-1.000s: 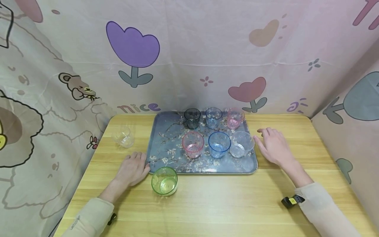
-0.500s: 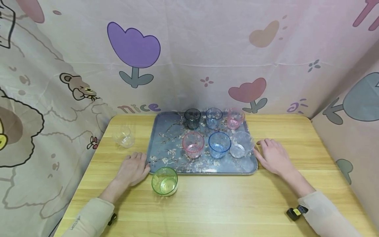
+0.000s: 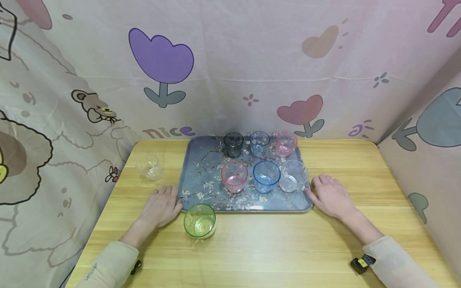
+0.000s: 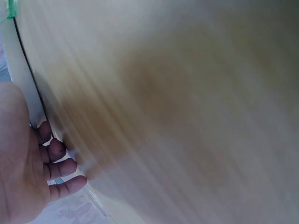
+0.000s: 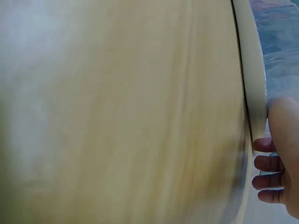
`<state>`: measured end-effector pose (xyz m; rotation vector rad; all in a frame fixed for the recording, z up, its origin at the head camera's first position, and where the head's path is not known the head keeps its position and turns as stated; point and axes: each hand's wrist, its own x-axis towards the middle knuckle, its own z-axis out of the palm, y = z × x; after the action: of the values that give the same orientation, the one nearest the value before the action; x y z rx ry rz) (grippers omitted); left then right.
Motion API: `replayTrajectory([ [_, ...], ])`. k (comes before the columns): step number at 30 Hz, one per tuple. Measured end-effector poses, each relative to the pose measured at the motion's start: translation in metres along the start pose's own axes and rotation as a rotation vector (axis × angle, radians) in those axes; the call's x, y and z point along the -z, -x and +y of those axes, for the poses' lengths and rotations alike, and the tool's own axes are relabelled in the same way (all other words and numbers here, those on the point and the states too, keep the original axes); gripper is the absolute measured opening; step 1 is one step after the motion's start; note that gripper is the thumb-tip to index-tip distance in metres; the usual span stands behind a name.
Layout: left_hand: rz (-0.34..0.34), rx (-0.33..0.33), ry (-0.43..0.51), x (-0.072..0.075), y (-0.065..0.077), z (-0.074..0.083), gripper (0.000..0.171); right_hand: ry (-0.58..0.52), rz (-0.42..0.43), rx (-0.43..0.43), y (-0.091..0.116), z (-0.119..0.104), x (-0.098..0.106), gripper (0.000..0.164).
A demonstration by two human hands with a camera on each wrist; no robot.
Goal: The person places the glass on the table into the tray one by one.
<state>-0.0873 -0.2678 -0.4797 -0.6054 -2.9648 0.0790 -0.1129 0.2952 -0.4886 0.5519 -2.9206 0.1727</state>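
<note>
A blue-grey tray with a blossom pattern lies on the wooden table. My left hand holds its left side near the front corner, thumb at the rim. On the opposite side my right hand grips the edge, thumb over the rim. In the left wrist view, curled fingers meet the tray's side wall; the right wrist view shows fingers likewise. Cups stand on the tray: black, light blue and pink behind; pink-rimmed, blue-rimmed and clear in front.
A green cup stands on the table just before the tray's front left corner. Left of the tray is a clear cup, tilted or lying over. A patterned cloth hangs behind the table.
My right hand has come down along the tray's right side toward the front, and its thumb now lies over the rim. The left hand, the tray and the cups keep their places.
</note>
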Motion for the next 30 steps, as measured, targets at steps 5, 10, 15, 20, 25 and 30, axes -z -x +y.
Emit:
replayTrajectory([
  [5, -0.006, 0.0, 0.002, 0.0, 0.0, 0.0, 0.026, 0.012, -0.023, 0.008, 0.001, -0.002, -0.002, 0.032],
  [10, -0.01, 0.002, 0.005, -0.001, 0.0, -0.001, 0.026, 0.026, -0.052, 0.027, 0.001, -0.006, 0.001, 0.029],
  [15, -0.021, 0.006, 0.007, -0.003, 0.0, -0.002, 0.029, 0.039, -0.054, 0.051, 0.001, -0.009, 0.002, 0.027],
  [20, -0.023, 0.009, 0.012, -0.002, 0.001, -0.001, 0.032, 0.05, -0.046, 0.067, 0.0, -0.009, 0.001, 0.026],
  [25, -0.074, 0.035, 0.021, 0.003, 0.001, -0.002, 0.047, 0.061, -0.016, 0.08, 0.001, -0.009, -0.003, 0.026],
  [30, -0.085, 0.048, 0.012, 0.013, 0.001, -0.003, 0.053, 0.059, -0.004, 0.085, 0.001, -0.009, -0.003, 0.024],
])
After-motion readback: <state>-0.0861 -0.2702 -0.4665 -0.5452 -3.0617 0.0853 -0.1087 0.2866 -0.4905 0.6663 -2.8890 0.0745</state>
